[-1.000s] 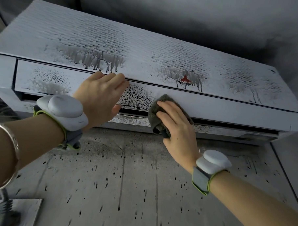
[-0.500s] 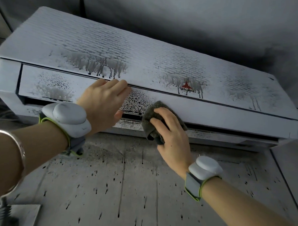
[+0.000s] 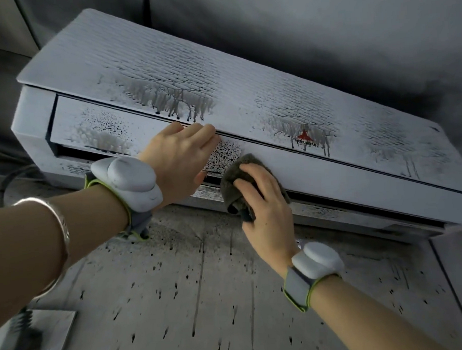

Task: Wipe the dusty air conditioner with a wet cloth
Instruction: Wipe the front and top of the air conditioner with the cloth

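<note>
A white wall-mounted air conditioner fills the upper view, streaked and speckled with dark dust. My left hand lies flat on its lower flap, fingers straight, just left of a black speckled patch. My right hand grips a bunched grey cloth and presses it against the flap's lower edge, right beside that patch. The flap to the right of the cloth looks clean. Part of the cloth is hidden under my fingers.
The wall below the unit is spattered with dark drip marks. A white box with a dark plug and cable sits at the lower left. A dark cable curves by the unit's left end.
My right hand has slid the cloth leftward along the flap toward the speckled patch. My left hand has stayed on the flap.
</note>
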